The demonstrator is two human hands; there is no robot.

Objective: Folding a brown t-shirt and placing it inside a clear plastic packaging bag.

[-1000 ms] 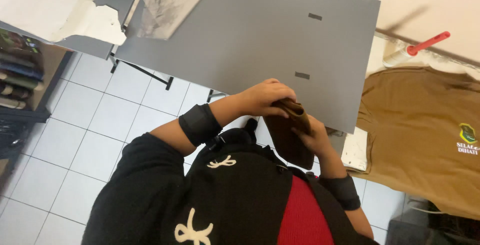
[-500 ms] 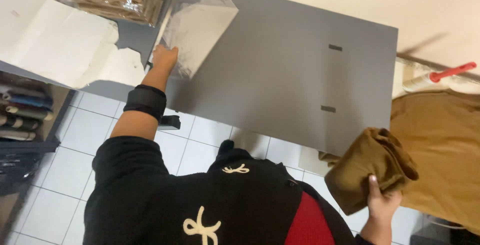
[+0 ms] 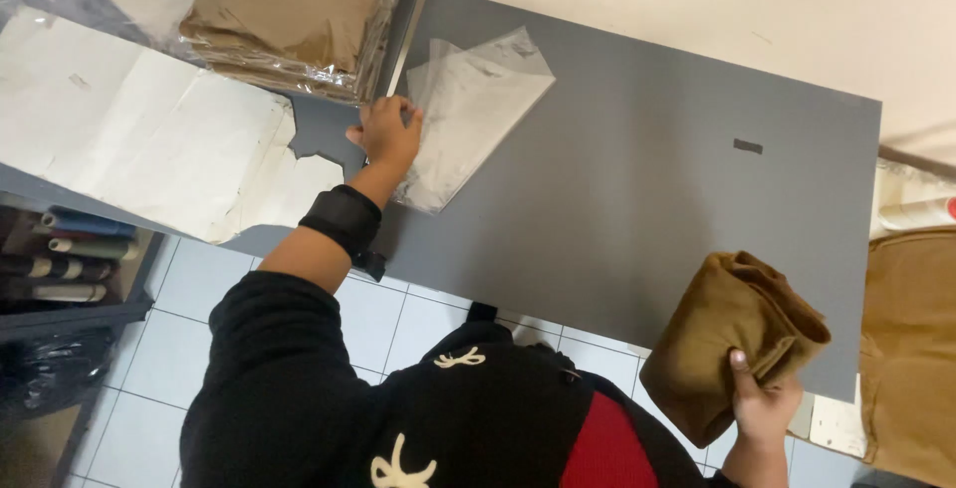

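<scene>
My left hand point(image 3: 385, 135) reaches out over the grey table point(image 3: 647, 199) and pinches the left edge of a clear plastic bag point(image 3: 468, 110) that lies flat there. A black wristband sits on that forearm. At the lower right, my right hand point(image 3: 762, 403) grips a folded brown garment point(image 3: 732, 334) from below, holding it just over the table's near edge.
A stack of brown garments in clear bags point(image 3: 299, 15) lies at the far left of the table. White paper sheets point(image 3: 149, 144) cover the left end. A flat brown shirt point(image 3: 911, 349) lies at the right. Shelves with rolls point(image 3: 60, 254) stand lower left over tiled floor.
Both hands first held the brown garment together. My left hand then reached out to the clear bag and now pinches its edge. My right hand keeps the folded garment at the lower right.
</scene>
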